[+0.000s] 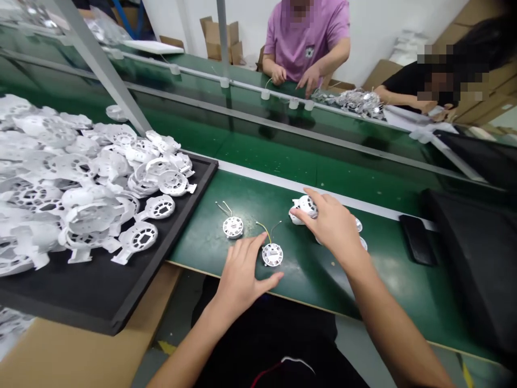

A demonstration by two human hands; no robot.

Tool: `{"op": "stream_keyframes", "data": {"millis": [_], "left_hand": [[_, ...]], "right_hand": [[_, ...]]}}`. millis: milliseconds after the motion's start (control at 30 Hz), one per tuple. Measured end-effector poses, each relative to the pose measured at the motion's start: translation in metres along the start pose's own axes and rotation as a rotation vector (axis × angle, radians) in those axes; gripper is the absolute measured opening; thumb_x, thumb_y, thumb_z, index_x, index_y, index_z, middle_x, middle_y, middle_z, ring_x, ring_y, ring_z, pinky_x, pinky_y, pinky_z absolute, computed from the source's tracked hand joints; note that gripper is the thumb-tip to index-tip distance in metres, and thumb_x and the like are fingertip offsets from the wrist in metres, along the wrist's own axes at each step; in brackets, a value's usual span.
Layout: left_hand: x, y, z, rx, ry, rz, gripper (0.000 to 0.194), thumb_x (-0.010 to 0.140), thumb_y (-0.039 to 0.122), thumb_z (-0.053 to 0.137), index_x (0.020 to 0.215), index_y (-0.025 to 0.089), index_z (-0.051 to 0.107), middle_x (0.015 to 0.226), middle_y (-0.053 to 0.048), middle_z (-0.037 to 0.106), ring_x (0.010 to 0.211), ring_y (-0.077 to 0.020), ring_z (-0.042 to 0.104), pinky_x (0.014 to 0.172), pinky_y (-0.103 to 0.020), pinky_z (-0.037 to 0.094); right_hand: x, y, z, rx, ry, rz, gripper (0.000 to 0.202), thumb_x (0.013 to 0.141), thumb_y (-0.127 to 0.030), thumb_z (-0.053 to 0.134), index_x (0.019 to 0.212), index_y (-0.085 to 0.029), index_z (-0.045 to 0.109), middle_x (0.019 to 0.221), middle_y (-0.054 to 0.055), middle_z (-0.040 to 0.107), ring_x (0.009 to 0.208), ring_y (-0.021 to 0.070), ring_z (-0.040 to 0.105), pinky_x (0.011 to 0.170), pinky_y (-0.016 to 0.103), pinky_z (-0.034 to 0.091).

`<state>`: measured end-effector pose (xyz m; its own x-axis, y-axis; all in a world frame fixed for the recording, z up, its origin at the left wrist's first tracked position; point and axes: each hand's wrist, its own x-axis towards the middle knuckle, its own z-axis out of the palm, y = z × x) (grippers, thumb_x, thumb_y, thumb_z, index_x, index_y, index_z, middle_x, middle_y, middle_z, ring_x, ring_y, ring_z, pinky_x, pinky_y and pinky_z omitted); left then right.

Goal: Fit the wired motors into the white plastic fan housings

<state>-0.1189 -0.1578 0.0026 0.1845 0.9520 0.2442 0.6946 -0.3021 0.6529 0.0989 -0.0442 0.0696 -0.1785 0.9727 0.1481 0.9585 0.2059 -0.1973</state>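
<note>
My left hand [243,272] is open, its thumb and fingers apart around a small round white disc [272,255] with two thin wires. It cannot be told whether the fingertips touch the disc. Another white wired disc [233,227] lies just beyond, its wires pointing away. Farther right, my right hand [333,223] has thumb and fingers closed on a white plastic housing [301,210] with dark openings, partly hidden by the hand. Beside that hand, white round pieces [363,243] show only at their edges.
At left, a black tray [161,258] carries a heap of white plastic housings [92,172]. A black phone [417,240] and a black case-like object [468,258] lie at right. Beyond the rail, two people work across the green bench [258,186]. A slanting metal post [100,64] rises at left.
</note>
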Motion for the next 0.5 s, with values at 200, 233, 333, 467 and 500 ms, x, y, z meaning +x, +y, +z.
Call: {"op": "stream_keyframes", "data": {"millis": [200,233,333,467,500], "left_hand": [[0.002,-0.007,0.008,-0.013,-0.062,-0.048,0.084,0.092,0.031,0.076,0.160,0.029,0.026,0.130,-0.008,0.067,0.119,-0.0302,0.058,0.096,-0.044,0.044],[0.003,-0.008,0.009,-0.016,-0.059,-0.048,0.085,0.093,0.030,0.075,0.161,0.029,0.025,0.130,-0.008,0.067,0.119,-0.0303,0.057,0.096,-0.044,0.044],[0.002,-0.009,0.010,-0.002,-0.063,-0.035,0.087,0.093,0.030,0.073,0.163,0.029,0.022,0.130,-0.009,0.066,0.119,-0.0310,0.057,0.095,-0.044,0.043],[0.000,-0.010,0.011,0.037,-0.064,-0.036,0.088,0.093,0.031,0.071,0.164,0.028,0.020,0.131,-0.011,0.065,0.119,-0.0316,0.057,0.094,-0.044,0.044],[0.000,-0.010,0.011,0.044,-0.064,-0.038,0.088,0.093,0.031,0.070,0.165,0.028,0.020,0.131,-0.011,0.065,0.119,-0.0317,0.057,0.093,-0.044,0.044]], "right_hand": [[-0.061,-0.019,0.002,0.491,-0.159,-0.136,0.039,0.106,-0.049,0.047,0.136,-0.025,0.052,0.131,0.009,0.068,0.112,0.0266,0.069,0.094,0.041,0.056],[-0.068,-0.022,0.008,0.518,-0.163,-0.138,0.040,0.105,-0.047,0.049,0.139,-0.025,0.050,0.132,0.009,0.067,0.112,0.0266,0.069,0.093,0.041,0.057],[-0.080,-0.030,0.023,0.542,-0.105,-0.142,0.052,0.098,-0.049,0.063,0.141,-0.023,0.048,0.128,0.011,0.066,0.110,0.0276,0.069,0.090,0.041,0.058],[-0.082,-0.037,0.031,0.489,-0.042,-0.182,0.040,0.096,-0.049,0.068,0.126,-0.022,0.062,0.110,0.009,0.068,0.099,0.0256,0.069,0.082,0.038,0.059],[-0.081,-0.037,0.031,0.482,-0.041,-0.193,0.039,0.096,-0.048,0.069,0.126,-0.023,0.063,0.109,0.009,0.067,0.100,0.0257,0.069,0.082,0.039,0.060]]}}
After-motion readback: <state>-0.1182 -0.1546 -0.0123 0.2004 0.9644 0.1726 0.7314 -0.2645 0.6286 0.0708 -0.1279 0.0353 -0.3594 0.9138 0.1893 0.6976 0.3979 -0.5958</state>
